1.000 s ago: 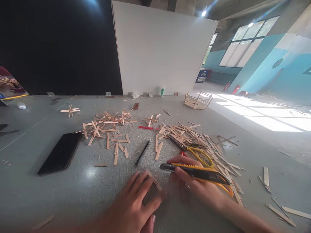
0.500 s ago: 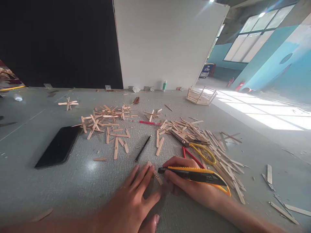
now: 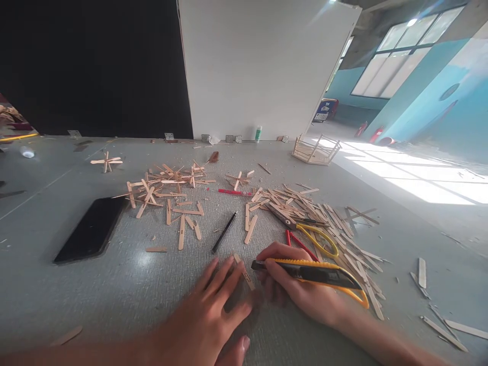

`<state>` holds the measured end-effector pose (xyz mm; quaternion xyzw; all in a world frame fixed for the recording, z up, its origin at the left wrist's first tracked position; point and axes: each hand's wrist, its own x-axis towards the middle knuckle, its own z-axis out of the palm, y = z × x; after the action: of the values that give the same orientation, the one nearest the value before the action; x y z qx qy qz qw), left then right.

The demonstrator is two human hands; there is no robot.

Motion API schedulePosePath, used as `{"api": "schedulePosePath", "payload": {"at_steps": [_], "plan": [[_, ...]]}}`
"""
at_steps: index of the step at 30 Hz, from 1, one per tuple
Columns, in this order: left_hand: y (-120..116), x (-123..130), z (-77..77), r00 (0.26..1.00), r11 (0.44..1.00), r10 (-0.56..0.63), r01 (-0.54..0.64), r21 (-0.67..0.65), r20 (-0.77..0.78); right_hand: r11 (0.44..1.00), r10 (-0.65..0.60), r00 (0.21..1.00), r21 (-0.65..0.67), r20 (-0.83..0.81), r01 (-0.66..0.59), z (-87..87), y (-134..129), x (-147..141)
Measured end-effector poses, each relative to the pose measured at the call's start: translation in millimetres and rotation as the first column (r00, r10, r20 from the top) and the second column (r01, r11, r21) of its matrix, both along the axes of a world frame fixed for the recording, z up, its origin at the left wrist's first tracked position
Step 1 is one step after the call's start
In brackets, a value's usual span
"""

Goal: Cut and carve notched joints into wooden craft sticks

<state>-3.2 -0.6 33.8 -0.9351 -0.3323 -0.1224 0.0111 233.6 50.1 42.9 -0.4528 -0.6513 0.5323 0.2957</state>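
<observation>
Left hand (image 3: 213, 310): palm down and open, fingers spread on the grey table (image 3: 133, 300), touching a small wooden stick.
Wooden stick (image 3: 247, 277): lying flat at front centre, slanted, partly hidden by fingers of the left hand, bearing small dark marks.
Right hand (image 3: 297, 284): closed around a utility knife, just right of the stick.
Utility knife (image 3: 316, 275): yellow and black, nose pointing left toward the stick; contact with it impossible to tell.
Pen (image 3: 224, 233): black, lying at a slant just beyond the left hand's fingers.
Scissors (image 3: 290, 223): yellow-handled, lying beyond the right hand, partly over a heap of loose sticks (image 3: 331, 219).
Red handles (image 3: 305, 246): just beside the scissors, partly hidden by the right hand.
Phone (image 3: 91, 231): black, flat at left, well apart from both hands.
Wooden frame (image 3: 314, 152): many-sided, standing near the far table edge, to the right.
Bottle (image 3: 258, 134): white and green, upright before a white panel (image 3: 259, 66).
</observation>
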Motion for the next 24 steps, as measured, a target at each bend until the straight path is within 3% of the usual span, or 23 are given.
{"api": "schedulePosePath", "payload": {"at_steps": [5, 13, 20, 24], "plan": [[3.6, -2.2, 4.2, 0.995, 0.995, -0.096, 0.095, -0.042, -0.024, 0.999, 0.019, 1.000, -0.034, 0.022, -0.019, -6.1, -2.3, -0.1], [4.3, -1.7, 8.0, 0.997, 0.971, -0.067, 0.056, -0.233, -0.041, 0.997, -0.007, 0.997, 0.083, 0.080, 0.000, -6.6, -3.2, -5.3], [4.6, -2.2, 7.5, 0.999, 0.961, -0.033, 0.026, -0.274, -0.020, 0.980, -0.051, 0.964, 0.197, 0.261, -0.002, -4.1, -2.2, -7.6], [4.9, -0.9, 6.7, 0.999, 0.953, -0.029, 0.015, -0.302, -0.041, 0.984, -0.041, 0.961, 0.180, 0.275, -0.010, -3.7, -2.8, -7.0]]}}
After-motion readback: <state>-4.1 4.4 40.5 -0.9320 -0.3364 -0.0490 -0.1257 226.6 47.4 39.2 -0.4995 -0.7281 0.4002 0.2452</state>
